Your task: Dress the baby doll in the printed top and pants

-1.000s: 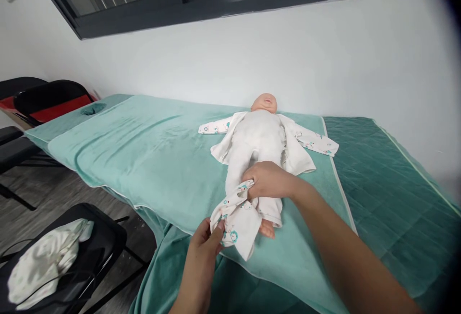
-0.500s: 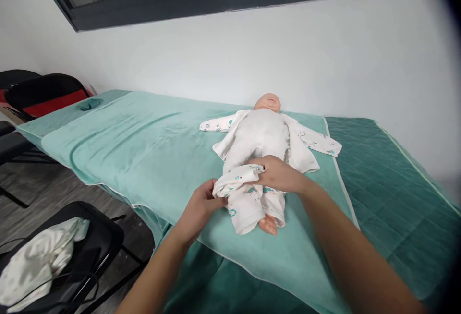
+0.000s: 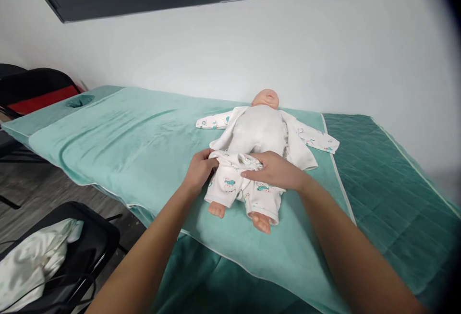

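Observation:
A baby doll (image 3: 265, 99) lies on its back on the green-covered bed, in a white body with an open printed jacket (image 3: 305, 153) on its arms. Printed white trousers (image 3: 226, 184) cover its lower legs, and both feet stick out of the cuffs. My left hand (image 3: 201, 170) pinches the trousers' waistband at the left side. The fingers of my right hand (image 3: 270, 169) are tucked into the waistband near the middle, its thumb outside on the cloth. The waistband is bunched around the doll's knees or thighs.
The bed (image 3: 144, 131) runs along a white wall below a dark window frame, with a quilted darker green cover (image 3: 382, 184) at the right. A black chair (image 3: 90, 237) at the lower left holds a bundled white cloth (image 3: 32, 261). More black chairs (image 3: 39, 83) stand further back.
The doll's left-side foot has come out of its trouser cuff. My left hand has moved up with the waistband, and the trouser legs now lie spread apart. The view has shifted slightly.

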Motion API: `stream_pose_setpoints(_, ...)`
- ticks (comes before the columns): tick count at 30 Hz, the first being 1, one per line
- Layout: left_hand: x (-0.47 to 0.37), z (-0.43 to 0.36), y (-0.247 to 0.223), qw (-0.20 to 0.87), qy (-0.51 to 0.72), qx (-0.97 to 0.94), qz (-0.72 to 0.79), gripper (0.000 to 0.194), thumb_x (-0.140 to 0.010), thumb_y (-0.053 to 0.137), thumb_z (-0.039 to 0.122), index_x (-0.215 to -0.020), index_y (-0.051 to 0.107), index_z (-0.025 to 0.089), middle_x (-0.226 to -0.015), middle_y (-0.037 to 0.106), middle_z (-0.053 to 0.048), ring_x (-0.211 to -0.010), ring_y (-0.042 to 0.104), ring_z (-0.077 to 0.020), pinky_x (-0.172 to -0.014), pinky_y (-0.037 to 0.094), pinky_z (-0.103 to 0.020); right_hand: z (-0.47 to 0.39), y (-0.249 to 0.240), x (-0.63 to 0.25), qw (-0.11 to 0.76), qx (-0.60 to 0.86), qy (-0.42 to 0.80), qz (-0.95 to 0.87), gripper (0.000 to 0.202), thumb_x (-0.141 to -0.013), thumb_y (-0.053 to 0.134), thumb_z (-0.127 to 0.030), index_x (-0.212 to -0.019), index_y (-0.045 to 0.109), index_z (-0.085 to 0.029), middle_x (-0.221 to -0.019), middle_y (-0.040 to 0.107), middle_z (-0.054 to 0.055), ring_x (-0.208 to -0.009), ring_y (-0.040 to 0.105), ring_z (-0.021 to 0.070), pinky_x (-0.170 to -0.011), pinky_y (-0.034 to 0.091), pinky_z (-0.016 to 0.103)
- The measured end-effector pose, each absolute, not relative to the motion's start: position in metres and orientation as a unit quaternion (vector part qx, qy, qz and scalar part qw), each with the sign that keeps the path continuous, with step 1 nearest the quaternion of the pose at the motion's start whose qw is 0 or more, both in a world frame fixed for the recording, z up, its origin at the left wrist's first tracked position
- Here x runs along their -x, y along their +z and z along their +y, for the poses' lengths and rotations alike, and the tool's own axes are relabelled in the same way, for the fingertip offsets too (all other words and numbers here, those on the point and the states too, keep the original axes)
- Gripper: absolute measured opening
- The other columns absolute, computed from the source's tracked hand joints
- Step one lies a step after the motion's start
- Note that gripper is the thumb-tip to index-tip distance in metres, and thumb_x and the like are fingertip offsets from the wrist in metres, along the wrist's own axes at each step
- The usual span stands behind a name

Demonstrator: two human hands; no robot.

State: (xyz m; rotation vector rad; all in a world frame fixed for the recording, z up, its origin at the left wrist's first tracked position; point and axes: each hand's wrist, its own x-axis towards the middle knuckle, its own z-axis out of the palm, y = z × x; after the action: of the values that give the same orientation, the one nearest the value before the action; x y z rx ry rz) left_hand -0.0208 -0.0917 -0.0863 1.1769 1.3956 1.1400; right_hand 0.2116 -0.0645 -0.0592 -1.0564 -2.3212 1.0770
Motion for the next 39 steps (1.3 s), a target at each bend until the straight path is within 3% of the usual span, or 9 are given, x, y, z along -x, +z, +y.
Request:
stream_pose_setpoints(9,0.005,-0.081,-0.100,0.379,0.515,-0.533,0.554,0.016,-0.071,0.062,0.023,-0.086,0.064,0.018,-0.076,0.062,0.002,-0.072,0.053,-0.0142,-0.064,0.041,-0.024,-0.063,-0.063,-0.210,0.259,0.406,0.359,-0.800,0.020,-0.086,0.062,-0.040,-0.089,0.067,-0.021,-0.089,0.069,0.000,-0.081,0.061,0.0186,-0.069,0.043,0.028)
stream_pose_setpoints(12,0.009,-0.089,-0.108,0.414,0.544,-0.518,0.514,0.019,-0.072,0.061,0.021,-0.090,0.066,0.018,-0.080,0.064,0.001,-0.076,0.055,-0.0149,-0.067,0.042,-0.024,-0.062,-0.057,-0.217,0.279,0.353,0.414,-0.791,0.025,-0.085,0.066,-0.044,-0.095,0.067,-0.022,-0.094,0.069,0.001,-0.087,0.062,0.0194,-0.075,0.046,0.030)
stream_pose_setpoints(16,0.017,-0.091,-0.113,0.453,0.604,-0.469,0.458,0.022,-0.071,0.060,0.016,-0.091,0.069,0.017,-0.081,0.065,-0.001,-0.076,0.057,-0.0144,-0.069,0.042,-0.024,-0.058,-0.055,-0.230,0.413,0.322,0.482,-0.703,0.023,-0.088,0.065,-0.041,-0.100,0.063,-0.022,-0.093,0.070,0.003,-0.084,0.065,0.0177,-0.076,0.050,0.031)
stream_pose_setpoints(21,0.030,-0.055,-0.105,0.336,0.642,-0.448,0.524,0.015,-0.080,0.061,0.026,-0.092,0.066,0.019,-0.084,0.066,-0.003,-0.081,0.060,-0.0153,-0.070,0.043,-0.025,-0.038,-0.069,-0.261,0.622,0.510,0.223,-0.551,0.018,-0.086,0.065,-0.038,-0.092,0.063,-0.022,-0.090,0.069,0.004,-0.083,0.064,0.0177,-0.076,0.049,0.031)
stream_pose_setpoints(24,0.037,-0.006,-0.096,0.270,0.614,-0.485,0.561,0.020,-0.079,0.064,0.032,-0.094,0.065,0.019,-0.093,0.068,-0.004,-0.088,0.061,-0.0171,-0.076,0.044,-0.027,-0.023,-0.085,-0.281,0.554,0.640,0.109,-0.522,0.024,-0.082,0.066,-0.043,-0.092,0.064,-0.021,-0.091,0.068,0.005,-0.086,0.063,0.0204,-0.076,0.047,0.032)
stream_pose_setpoints(28,0.031,0.055,-0.091,0.327,0.487,-0.578,0.567,0.031,-0.081,0.062,0.047,-0.092,0.067,0.018,-0.094,0.070,-0.006,-0.086,0.061,-0.0201,-0.079,0.045,-0.032,-0.014,-0.100,-0.286,0.382,0.692,0.138,-0.597,0.037,-0.086,0.055,-0.056,-0.078,0.060,-0.021,-0.074,0.064,0.003,-0.070,0.056,0.0191,-0.066,0.040,0.030)
stream_pose_setpoints(30,0.027,0.068,-0.092,0.346,0.445,-0.611,0.556,0.037,-0.081,0.061,0.053,-0.091,0.068,0.018,-0.093,0.071,-0.006,-0.088,0.062,-0.0216,-0.081,0.044,-0.033,-0.015,-0.101,-0.280,0.351,0.669,0.182,-0.629,0.044,-0.088,0.049,-0.060,-0.071,0.056,-0.021,-0.068,0.061,0.001,-0.065,0.052,0.0177,-0.061,0.036,0.028)
stream_pose_setpoints(34,0.029,0.069,-0.095,0.441,0.423,-0.597,0.520,0.042,-0.075,0.068,0.056,-0.092,0.066,0.018,-0.084,0.068,-0.003,-0.077,0.060,-0.0185,-0.070,0.044,-0.029,-0.017,-0.098,-0.279,0.384,0.638,0.275,-0.608,0.048,-0.087,0.051,-0.064,-0.074,0.062,-0.020,-0.073,0.063,0.000,-0.070,0.055,0.0180,-0.061,0.039,0.027)
stream_pose_setpoints(39,0.042,0.061,-0.088,0.545,0.469,-0.489,0.493,0.040,-0.067,0.077,0.052,-0.076,0.055,0.019,-0.065,0.053,0.005,-0.054,0.046,-0.0097,-0.050,0.031,-0.022,-0.006,-0.105,-0.304,0.460,0.681,0.291,-0.489,0.051,-0.086,0.050,-0.066,-0.075,0.066,-0.019,-0.077,0.069,0.003,-0.073,0.062,0.0204,-0.066,0.046,0.029)
